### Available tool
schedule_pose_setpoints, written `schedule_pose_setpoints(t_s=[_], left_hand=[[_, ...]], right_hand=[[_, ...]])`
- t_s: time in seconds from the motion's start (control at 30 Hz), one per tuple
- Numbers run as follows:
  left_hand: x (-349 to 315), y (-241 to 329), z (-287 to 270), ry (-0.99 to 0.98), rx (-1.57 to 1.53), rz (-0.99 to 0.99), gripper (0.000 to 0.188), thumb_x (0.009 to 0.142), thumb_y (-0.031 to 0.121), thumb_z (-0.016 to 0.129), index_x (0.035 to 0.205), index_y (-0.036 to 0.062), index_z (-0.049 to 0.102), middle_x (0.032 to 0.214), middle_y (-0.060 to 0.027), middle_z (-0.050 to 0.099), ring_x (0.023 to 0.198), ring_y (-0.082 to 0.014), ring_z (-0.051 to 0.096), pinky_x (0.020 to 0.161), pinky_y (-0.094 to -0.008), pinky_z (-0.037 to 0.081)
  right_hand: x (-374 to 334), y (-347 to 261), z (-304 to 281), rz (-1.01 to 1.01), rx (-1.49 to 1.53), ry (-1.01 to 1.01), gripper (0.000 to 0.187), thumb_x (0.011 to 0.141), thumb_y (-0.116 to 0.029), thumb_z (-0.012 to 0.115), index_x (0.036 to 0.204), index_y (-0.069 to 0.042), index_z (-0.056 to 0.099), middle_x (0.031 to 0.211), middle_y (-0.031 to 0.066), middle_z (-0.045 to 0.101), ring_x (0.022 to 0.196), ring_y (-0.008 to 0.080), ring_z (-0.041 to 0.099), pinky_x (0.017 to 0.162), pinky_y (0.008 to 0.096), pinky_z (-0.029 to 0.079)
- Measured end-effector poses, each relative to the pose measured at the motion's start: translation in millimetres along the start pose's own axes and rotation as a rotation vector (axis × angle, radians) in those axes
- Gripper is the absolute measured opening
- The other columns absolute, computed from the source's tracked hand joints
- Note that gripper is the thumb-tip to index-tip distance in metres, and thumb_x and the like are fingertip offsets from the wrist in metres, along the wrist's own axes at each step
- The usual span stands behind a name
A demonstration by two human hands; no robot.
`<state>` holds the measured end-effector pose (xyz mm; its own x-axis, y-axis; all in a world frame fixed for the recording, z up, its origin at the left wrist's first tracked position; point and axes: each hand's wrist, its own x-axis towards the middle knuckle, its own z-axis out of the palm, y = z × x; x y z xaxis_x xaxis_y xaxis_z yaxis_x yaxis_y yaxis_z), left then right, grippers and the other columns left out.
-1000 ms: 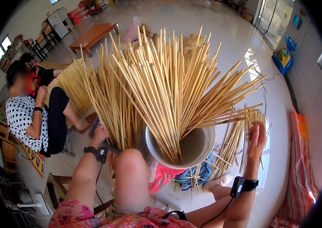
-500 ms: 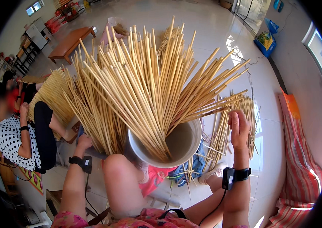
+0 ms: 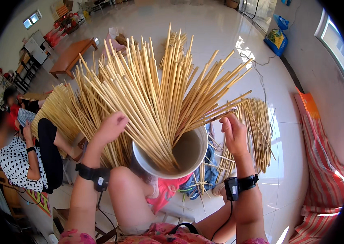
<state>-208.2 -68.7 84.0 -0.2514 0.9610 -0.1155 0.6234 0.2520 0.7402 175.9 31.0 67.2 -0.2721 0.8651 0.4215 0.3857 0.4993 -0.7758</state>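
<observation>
Beside slender, straight stalks [image 3: 141, 103], the left hand [image 3: 112, 127] curls fingers together, the right hand's [image 3: 235, 133] grip unclear.

bright daylight, glare on floor [image 3: 289, 140], edges bent, corners black

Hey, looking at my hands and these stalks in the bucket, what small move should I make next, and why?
I'd probably close your right hand around the lowest stalks leaning right over the bucket: their ends lie right by it, though I can't tell whether it already touches them. Your left hand is over on the left side of the fan.
</observation>
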Motion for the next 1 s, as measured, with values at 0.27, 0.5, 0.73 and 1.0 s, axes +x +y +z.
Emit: schedule_pose_setpoints(t_s=[0.27, 0.5, 0.73, 1.0], left_hand=[[39.7, 39.2, 89.1, 0.039, 0.132, 0.035, 0.022, 0.087, 0.02, 0.057, 0.088, -0.0013, 0.058, 0.082, -0.0165, 0.063, 0.076, -0.0297, 0.062, 0.069, -0.0382, 0.048], [56.2, 16.6, 104.6, 0.369, -0.193, -0.007, 0.018, 0.09, 0.018, 0.055, 0.099, 0.0026, 0.054, 0.077, -0.0077, 0.06, 0.066, -0.0184, 0.059, 0.063, -0.032, 0.048], [64.2, 5.7, 84.2, 0.455, -0.372, -0.004, 0.013, 0.091, 0.012, 0.053, 0.102, 0.0043, 0.052, 0.074, -0.0031, 0.055, 0.061, -0.0105, 0.053, 0.056, -0.0266, 0.044], [60.7, 5.8, 90.4, 0.431, -0.315, 0.037, 0.018, 0.088, 0.014, 0.055, 0.103, 0.0052, 0.053, 0.076, -0.0077, 0.059, 0.065, -0.018, 0.056, 0.063, -0.0325, 0.046]], right_hand=[[-6.6, -4.6, 45.7, 0.202, 0.061, -0.269, 0.021, 0.09, -0.023, 0.058, 0.088, -0.002, 0.059, 0.069, 0.0184, 0.06, 0.066, 0.0373, 0.06, 0.058, 0.0409, 0.046], [-20.2, 5.6, 122.5, 0.21, 0.088, -0.467, 0.017, 0.085, -0.019, 0.06, 0.088, -0.002, 0.059, 0.075, 0.0161, 0.062, 0.071, 0.0321, 0.061, 0.065, 0.0377, 0.048], [-7.8, 7.3, 177.0, 0.195, 0.028, -0.389, 0.016, 0.083, -0.019, 0.06, 0.089, -0.004, 0.06, 0.079, 0.0133, 0.063, 0.074, 0.0308, 0.063, 0.067, 0.0395, 0.049], [0.8, 4.4, 208.0, 0.157, -0.28, -0.394, 0.019, 0.081, -0.026, 0.06, 0.084, -0.006, 0.061, 0.082, 0.0146, 0.064, 0.074, 0.0337, 0.064, 0.067, 0.0443, 0.051]])
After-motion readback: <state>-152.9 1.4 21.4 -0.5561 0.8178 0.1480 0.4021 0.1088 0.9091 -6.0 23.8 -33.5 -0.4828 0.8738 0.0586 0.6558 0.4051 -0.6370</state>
